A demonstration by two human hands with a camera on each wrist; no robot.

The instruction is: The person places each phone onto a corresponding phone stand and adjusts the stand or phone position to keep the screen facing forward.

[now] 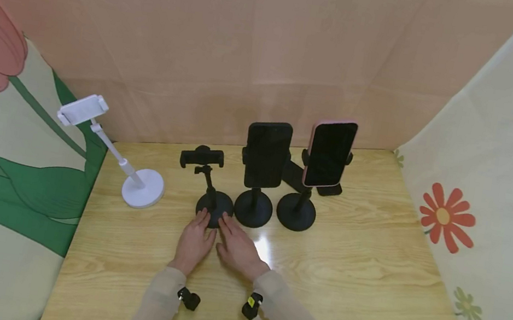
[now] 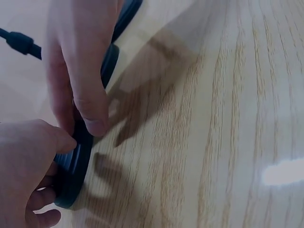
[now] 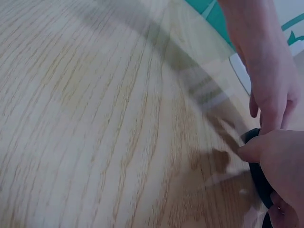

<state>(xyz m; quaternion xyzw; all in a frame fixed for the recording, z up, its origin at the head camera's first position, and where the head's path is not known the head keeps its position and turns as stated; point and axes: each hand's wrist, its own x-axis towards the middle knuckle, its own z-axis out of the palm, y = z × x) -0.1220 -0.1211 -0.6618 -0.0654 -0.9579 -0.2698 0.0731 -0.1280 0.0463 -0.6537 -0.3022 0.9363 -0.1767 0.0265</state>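
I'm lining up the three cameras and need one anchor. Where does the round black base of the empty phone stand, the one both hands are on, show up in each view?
Head: the black base lies at centre, just beyond the left hand and right hand.
Left wrist: its dark rim runs down the left side, between fingers.
Right wrist: only a dark sliver at the right edge.
Shared landmark: the wood-grain table.

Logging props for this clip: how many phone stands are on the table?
4: a white stand at left, an empty black stand by both hands, then two black stands holding phones. None seem hidden.
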